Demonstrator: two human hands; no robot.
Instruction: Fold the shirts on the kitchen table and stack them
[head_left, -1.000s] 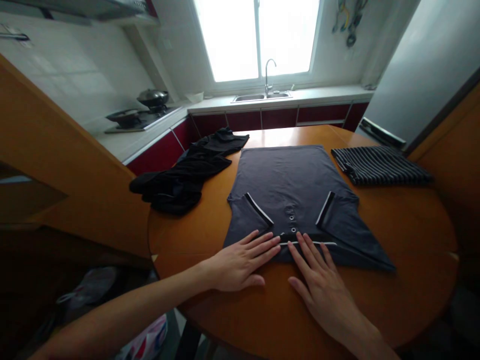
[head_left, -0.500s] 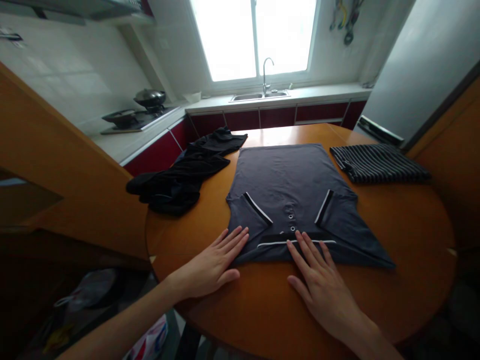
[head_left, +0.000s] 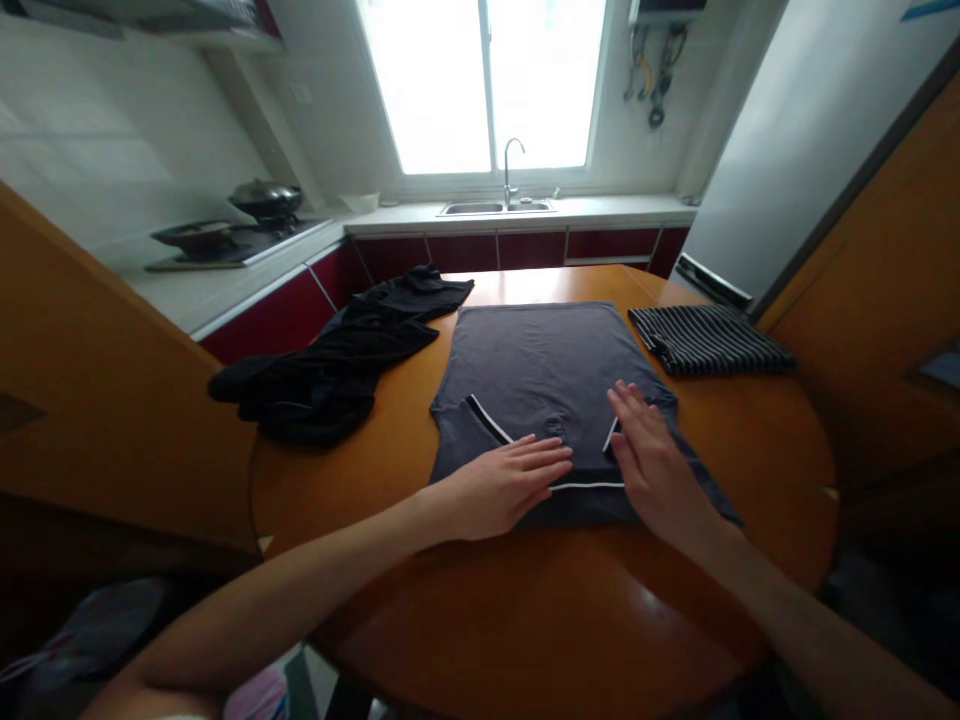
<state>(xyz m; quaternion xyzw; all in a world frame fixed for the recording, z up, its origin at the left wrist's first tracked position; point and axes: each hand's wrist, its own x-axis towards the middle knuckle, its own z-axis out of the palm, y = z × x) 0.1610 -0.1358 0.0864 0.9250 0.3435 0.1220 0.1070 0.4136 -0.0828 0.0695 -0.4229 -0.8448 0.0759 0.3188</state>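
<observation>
A grey polo shirt lies spread on the wooden table, its collar edge toward me and both sleeves folded inward over the body. Black and white trim runs along the collar and cuffs. My left hand is over the collar area, fingers stretched out flat and pointing right, covering the buttons. Over the cuff of the right-hand sleeve is my right hand, fingers extended and holding nothing. Whether either palm presses on the cloth or hovers just above it, I cannot tell.
Crumpled black clothes lie along the table's left side. At the right is a folded black striped garment. Beyond the table are a counter with a sink, a stove with a lidded pan, and a fridge.
My left hand has moved right, from the shirt's left corner to the collar. My right hand has gone from the collar up and right onto the sleeve cuff. The view has shifted slightly.
</observation>
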